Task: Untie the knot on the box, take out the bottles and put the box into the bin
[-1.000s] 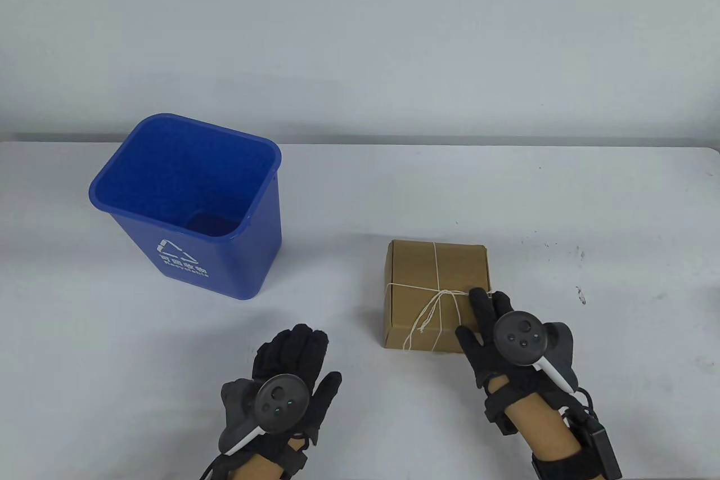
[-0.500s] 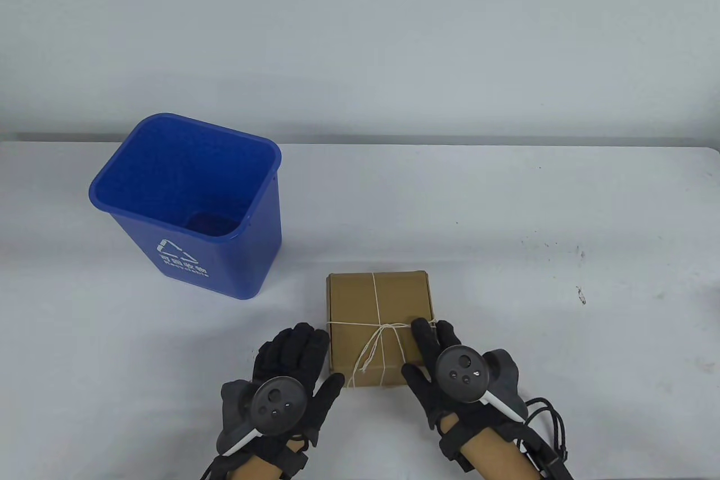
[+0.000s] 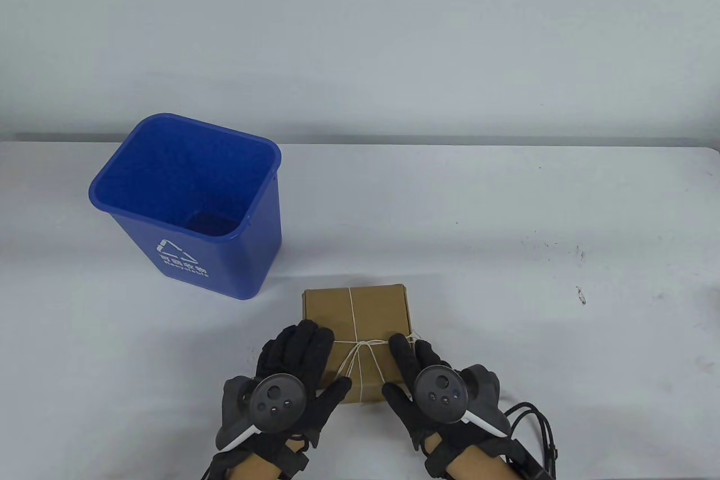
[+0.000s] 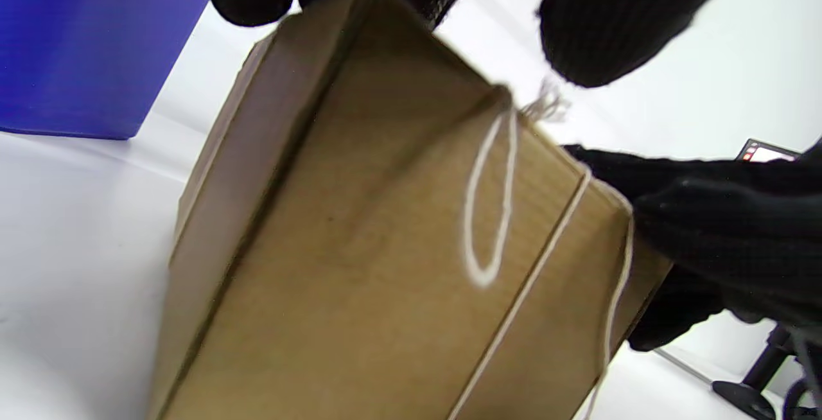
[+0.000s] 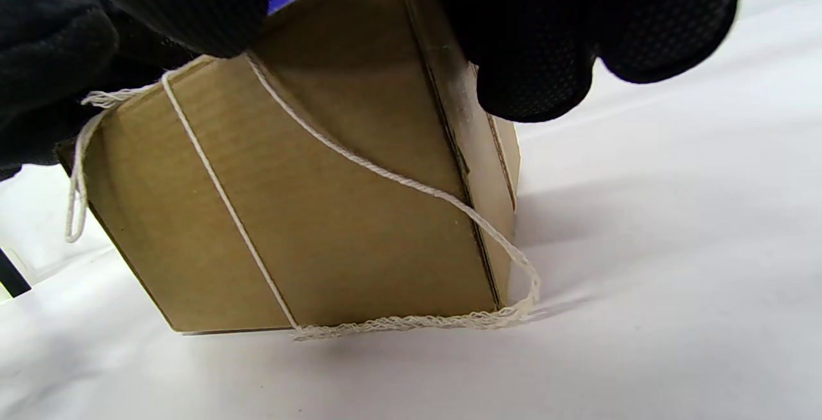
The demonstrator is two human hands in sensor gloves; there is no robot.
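- Table view: the box now sits close to the table's near edge, between your two hands; half a second ago it lay farther back and to the right, so you have drawn it in and leftward. Your right hand lies on the box's right side, fingers extended over the lid by the cross-string. Your left hand, which a moment ago was off the box, now has its fingers on the lid's left part. The knot is tied, its loose ends trailing down the front face. You are judged to be ready to start untying; the bin stands well apart, back left.
- Left wrist view: your left fingertips hang just above the box's top edge, and a loop of string hangs down the front. No finger is seen pinching string. The lid and the knot itself are out of sight from this low angle.
- Right wrist view: your right fingers rest over the top right corner, flat rather than clamped as far as it shows. One string tail lies slack on the table. The bottles are hidden inside the shut box; their number cannot be told.
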